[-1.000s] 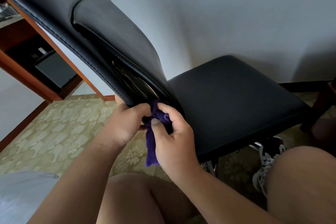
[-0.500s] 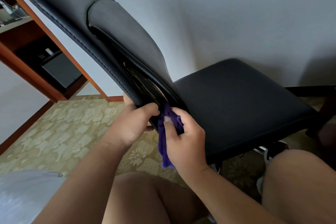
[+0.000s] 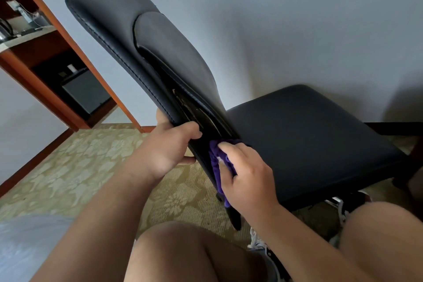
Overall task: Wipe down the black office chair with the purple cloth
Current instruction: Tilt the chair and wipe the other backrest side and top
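The black office chair fills the middle of the view, its backrest leaning up to the left and its padded seat to the right. My left hand grips the lower edge of the backrest, thumb on the front face. My right hand holds the purple cloth bunched against the crease where backrest meets seat. Part of the cloth hangs down below my fingers. A worn, scuffed strip shows on the backrest just above the cloth.
A wooden desk unit with a dark cabinet stands at the left. Patterned beige carpet covers the floor. A plain wall is close behind the chair. My bare knees and a sneaker sit low in the view.
The view has shifted so more of the backrest top shows. My right hand slid the cloth slightly down and right along the backrest base. My left hand keeps its grip on the edge.
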The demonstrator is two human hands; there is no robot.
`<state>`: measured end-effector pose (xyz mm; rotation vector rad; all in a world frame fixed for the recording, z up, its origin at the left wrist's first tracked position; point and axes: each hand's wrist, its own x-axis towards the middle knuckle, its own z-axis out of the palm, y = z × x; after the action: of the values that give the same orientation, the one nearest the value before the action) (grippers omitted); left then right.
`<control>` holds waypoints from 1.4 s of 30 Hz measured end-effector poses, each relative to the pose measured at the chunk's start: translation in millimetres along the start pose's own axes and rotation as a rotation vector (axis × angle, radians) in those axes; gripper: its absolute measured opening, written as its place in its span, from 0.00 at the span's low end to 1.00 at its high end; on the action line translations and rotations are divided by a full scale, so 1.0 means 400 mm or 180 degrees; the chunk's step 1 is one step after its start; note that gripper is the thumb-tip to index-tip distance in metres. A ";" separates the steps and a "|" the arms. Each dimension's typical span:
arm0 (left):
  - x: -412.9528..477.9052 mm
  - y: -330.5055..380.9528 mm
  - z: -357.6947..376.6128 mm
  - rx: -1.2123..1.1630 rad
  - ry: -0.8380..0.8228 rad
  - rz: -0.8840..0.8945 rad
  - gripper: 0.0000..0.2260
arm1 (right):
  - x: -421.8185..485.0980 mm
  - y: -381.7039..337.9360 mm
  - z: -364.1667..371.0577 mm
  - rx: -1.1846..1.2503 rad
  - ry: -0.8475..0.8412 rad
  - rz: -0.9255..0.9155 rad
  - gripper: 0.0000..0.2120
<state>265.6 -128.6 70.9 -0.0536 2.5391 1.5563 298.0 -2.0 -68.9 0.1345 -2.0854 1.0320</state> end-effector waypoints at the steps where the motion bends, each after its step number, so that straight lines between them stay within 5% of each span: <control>1: -0.001 0.001 0.000 -0.0021 -0.0007 -0.0003 0.30 | -0.004 0.002 -0.001 0.0081 -0.0022 0.0058 0.14; 7: -0.001 0.005 0.005 0.0042 -0.0044 0.0035 0.32 | 0.065 -0.078 -0.019 0.1194 0.0287 0.0277 0.13; 11: -0.001 0.000 0.009 0.0010 -0.0017 0.0026 0.31 | 0.055 -0.065 -0.006 0.1281 0.0254 0.0304 0.14; 21: 0.003 -0.005 0.005 -0.0055 0.0020 0.0006 0.29 | -0.008 -0.034 -0.034 0.1820 -0.0619 0.1671 0.13; 27: 0.006 -0.007 0.008 -0.0060 -0.0010 0.0059 0.29 | 0.105 -0.111 -0.077 0.2516 -0.0837 0.1594 0.11; 36: 0.004 -0.005 0.005 -0.0146 0.0040 -0.0063 0.30 | 0.021 -0.039 -0.075 0.1693 -0.1474 0.2017 0.15; 42: 0.008 -0.004 0.006 -0.0132 0.0067 -0.0037 0.30 | 0.071 -0.069 -0.088 0.2905 -0.1513 0.2587 0.07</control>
<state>263.0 -127.0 67.8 -0.0901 2.5178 1.6126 311.0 11.3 -19.3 -0.0368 -1.8969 2.6168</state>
